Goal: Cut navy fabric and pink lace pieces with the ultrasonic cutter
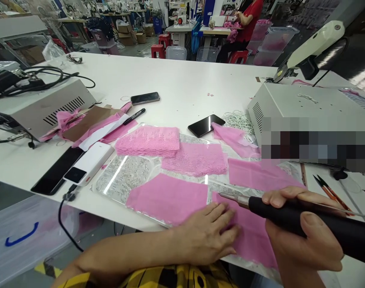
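White table (185,88), left hand (206,236) pressing pink fabric (251,236) — cutter (305,220) gripped

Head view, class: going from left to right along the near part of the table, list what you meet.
Black phone → white power bank → pink fabric piece → left hand → right hand holding black tool.

No readable text, brand, number or sign is showing anywhere. Dark phone screens (205,125) are lying blank on the white surface (182,84); a patch on the grey metal box (305,108) is showing pixelated, nothing legible.
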Tool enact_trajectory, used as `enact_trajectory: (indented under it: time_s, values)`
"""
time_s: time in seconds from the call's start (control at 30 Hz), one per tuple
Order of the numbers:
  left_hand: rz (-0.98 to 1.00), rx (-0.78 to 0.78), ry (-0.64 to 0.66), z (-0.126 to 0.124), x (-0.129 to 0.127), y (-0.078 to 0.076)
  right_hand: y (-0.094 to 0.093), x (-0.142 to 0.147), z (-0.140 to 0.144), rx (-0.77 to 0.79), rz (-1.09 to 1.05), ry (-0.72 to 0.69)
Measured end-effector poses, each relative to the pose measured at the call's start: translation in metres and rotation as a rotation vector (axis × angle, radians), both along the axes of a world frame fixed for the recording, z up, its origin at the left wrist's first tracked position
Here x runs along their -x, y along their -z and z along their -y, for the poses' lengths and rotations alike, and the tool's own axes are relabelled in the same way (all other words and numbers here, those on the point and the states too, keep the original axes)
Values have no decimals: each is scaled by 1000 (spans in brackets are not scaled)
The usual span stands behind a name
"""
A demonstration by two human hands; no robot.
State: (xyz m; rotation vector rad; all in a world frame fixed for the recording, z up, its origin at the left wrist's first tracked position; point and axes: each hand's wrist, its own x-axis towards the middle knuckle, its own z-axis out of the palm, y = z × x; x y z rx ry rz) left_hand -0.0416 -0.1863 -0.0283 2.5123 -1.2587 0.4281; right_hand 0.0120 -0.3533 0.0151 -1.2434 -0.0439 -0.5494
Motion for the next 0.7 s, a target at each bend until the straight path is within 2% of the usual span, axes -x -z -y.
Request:
enact_trajectory:
  time_s: [0.53, 0.7]
  values:
    - [-61, -18, 25, 2, -2, 0, 3, -2, -10, 56, 68, -31]
    - [-33, 19, 12, 2, -2, 1, 5, -1, -10, 62, 73, -76]
